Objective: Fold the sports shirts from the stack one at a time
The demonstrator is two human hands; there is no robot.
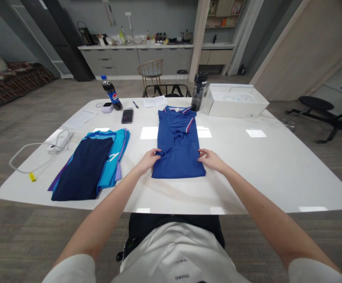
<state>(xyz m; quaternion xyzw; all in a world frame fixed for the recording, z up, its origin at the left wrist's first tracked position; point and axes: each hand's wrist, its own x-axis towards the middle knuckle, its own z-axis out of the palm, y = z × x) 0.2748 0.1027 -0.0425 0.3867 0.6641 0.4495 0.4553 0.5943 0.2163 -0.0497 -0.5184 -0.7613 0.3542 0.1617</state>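
Observation:
A blue polo shirt (178, 161) with red and white trim lies partly folded on the white table (247, 169), its collar toward the far side. Its lower part is turned up over the body, and the sides are tucked in. My left hand (150, 160) pinches the left edge of the turned-up layer. At the opposite edge, my right hand (211, 159) pinches the same layer between thumb and fingers. To the left rests a stack of folded clothes, with a dark navy garment (82, 169) on top of a turquoise one (113, 157).
Along the far edge stand a cola bottle (112, 93), a dark tumbler (199, 92) and an open white box (235, 101). A phone-like dark item (127, 116), a pen (135, 104) and papers (155, 101) lie nearby. A white power strip (60, 141) trails its cable at left.

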